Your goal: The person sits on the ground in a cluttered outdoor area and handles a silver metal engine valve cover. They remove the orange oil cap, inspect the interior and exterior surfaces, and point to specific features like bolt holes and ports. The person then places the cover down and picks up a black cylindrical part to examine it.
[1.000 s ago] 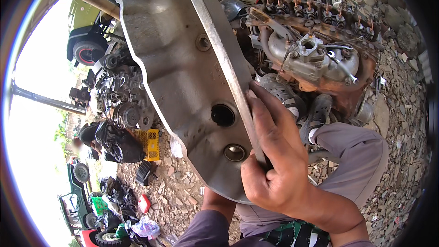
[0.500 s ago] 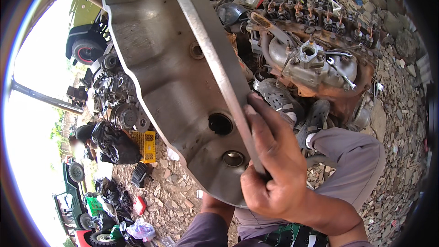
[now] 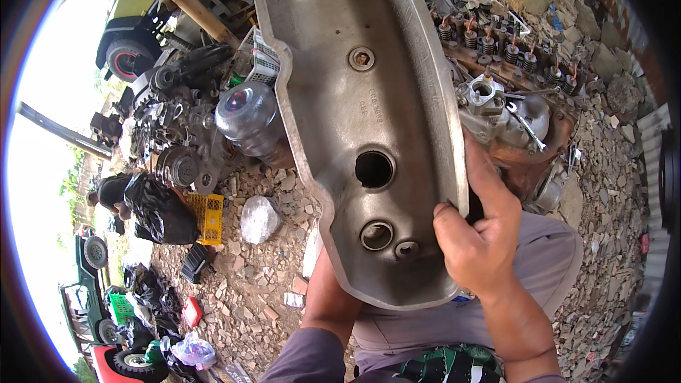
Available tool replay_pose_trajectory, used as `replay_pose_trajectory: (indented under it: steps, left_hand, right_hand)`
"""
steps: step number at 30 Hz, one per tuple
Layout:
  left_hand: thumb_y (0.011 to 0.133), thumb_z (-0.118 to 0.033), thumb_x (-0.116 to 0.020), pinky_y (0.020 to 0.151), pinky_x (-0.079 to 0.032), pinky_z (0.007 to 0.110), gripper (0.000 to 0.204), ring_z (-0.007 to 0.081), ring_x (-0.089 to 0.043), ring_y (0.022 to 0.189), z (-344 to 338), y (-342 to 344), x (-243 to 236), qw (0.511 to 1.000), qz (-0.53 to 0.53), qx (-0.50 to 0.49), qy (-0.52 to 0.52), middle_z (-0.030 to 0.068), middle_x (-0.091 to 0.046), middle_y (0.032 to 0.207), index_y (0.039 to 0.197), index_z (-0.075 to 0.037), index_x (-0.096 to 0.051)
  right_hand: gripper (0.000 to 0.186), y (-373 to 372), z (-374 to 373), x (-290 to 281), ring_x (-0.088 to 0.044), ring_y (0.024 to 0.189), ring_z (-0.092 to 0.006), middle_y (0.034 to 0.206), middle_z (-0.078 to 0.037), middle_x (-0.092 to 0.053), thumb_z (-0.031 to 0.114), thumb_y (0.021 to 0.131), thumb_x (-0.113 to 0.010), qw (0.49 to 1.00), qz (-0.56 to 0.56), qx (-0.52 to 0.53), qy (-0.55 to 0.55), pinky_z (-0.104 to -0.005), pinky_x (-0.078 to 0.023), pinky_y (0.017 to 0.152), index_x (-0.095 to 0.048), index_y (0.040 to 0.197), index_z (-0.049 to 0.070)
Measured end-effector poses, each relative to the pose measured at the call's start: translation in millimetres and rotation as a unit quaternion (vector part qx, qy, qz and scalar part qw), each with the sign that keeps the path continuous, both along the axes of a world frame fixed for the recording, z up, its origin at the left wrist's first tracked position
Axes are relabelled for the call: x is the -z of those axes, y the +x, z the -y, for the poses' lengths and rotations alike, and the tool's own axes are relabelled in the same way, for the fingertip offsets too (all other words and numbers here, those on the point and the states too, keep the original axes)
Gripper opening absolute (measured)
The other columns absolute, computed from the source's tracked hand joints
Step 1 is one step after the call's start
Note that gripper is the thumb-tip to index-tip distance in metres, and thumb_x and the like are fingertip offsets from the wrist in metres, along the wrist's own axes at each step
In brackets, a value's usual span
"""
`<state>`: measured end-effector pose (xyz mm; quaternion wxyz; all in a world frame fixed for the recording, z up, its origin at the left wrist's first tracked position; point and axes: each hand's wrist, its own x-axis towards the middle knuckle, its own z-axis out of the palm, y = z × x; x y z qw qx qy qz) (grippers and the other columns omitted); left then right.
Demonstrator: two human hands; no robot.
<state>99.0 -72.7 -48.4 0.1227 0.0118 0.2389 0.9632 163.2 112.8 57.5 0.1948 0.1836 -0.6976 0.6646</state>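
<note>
A long grey metal valve cover (image 3: 333,120) is held up close in front of me, its hollow inner side facing me. Two round holes and smaller bosses show near its lower end. My right hand (image 3: 482,220) grips its right rim, thumb on the inside edge and fingers going round behind. My left forearm (image 3: 332,298) reaches up behind the lower left of the cover, which hides my left hand. Beyond the cover at the right stands an engine cylinder head (image 3: 511,57) with a row of valve springs. A wrench (image 3: 526,128) lies on the manifold beside it.
Rubble and broken stones (image 3: 241,291) cover the ground. Left of the cover are a big clear plastic bottle (image 3: 248,119), a heap of engine parts (image 3: 177,163), a yellow crate (image 3: 207,218) and black bags (image 3: 159,209). Parked vehicles (image 3: 89,298) stand at the far left.
The valve cover has turned to face me more squarely, showing more of its inside, and has shifted right. My right hand moved right with it, still gripping the rim.
</note>
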Motion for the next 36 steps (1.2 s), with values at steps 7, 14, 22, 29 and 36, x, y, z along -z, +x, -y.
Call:
replay_pose_trajectory:
  steps: [7, 14, 22, 29, 36]
  left_hand:
    - [0.094, -0.049, -0.043, 0.087, -0.056, 0.041, 0.058, 0.0265, -0.067, 0.097, -3.9, -6.7, -13.1, 1.000, 0.001, 0.004, -0.010, 0.0157, -0.067, 0.110, 0.125, -0.002, -0.057]
    - [0.094, -0.049, -0.042, 0.086, -0.057, 0.041, 0.058, 0.0263, -0.068, 0.096, -7.0, -14.8, -17.8, 1.000, 0.003, 0.015, -0.017, 0.0155, -0.068, 0.109, 0.124, -0.002, -0.058]
    - [0.095, -0.049, -0.042, 0.085, -0.057, 0.041, 0.058, 0.0260, -0.068, 0.094, -7.1, -13.4, -17.5, 0.999, 0.018, 0.021, -0.030, 0.0152, -0.069, 0.107, 0.123, -0.002, -0.059]
    - [0.095, -0.048, -0.041, 0.086, -0.057, 0.042, 0.057, 0.0269, -0.068, 0.095, -9.1, -15.3, -22.4, 0.998, 0.033, 0.033, -0.039, 0.0155, -0.069, 0.108, 0.124, -0.002, -0.060]
    - [0.095, -0.046, -0.040, 0.091, -0.055, 0.045, 0.058, 0.0292, -0.067, 0.102, -14.9, -12.9, -34.8, 0.998, 0.014, 0.062, -0.013, 0.0178, -0.067, 0.116, 0.131, -0.003, -0.055]
  right_hand:
    - [0.069, -7.6, 1.7, -10.8, -0.056, 0.120, -0.0179, 0.130, -0.015, -0.061, -0.007, 0.069, -0.047, 0.989, 0.104, -0.017, -0.105, -0.0274, -0.037, 0.106, -0.050, 0.138, -0.009]
    - [0.073, -15.4, -3.1, -9.2, -0.057, 0.115, -0.0156, 0.128, -0.012, -0.062, -0.004, 0.066, -0.047, 0.985, 0.143, 0.000, -0.099, -0.0253, -0.039, 0.102, -0.051, 0.139, -0.007]
    - [0.074, -17.4, -4.4, -6.3, -0.058, 0.112, -0.0137, 0.126, -0.010, -0.062, -0.003, 0.066, -0.047, 0.972, 0.189, 0.001, -0.137, -0.0230, -0.041, 0.097, -0.051, 0.140, -0.004]
    - [0.070, -16.7, -6.1, -5.2, -0.058, 0.101, -0.0075, 0.120, -0.007, -0.064, -0.010, 0.072, -0.042, 0.971, 0.174, -0.009, -0.165, -0.0171, -0.044, 0.084, -0.049, 0.141, -0.005]
    - [0.072, -20.2, -8.9, -10.6, -0.059, 0.107, -0.0119, 0.123, -0.008, -0.064, -0.004, 0.067, -0.048, 0.969, 0.207, 0.000, -0.132, -0.0222, -0.042, 0.094, -0.052, 0.140, -0.004]
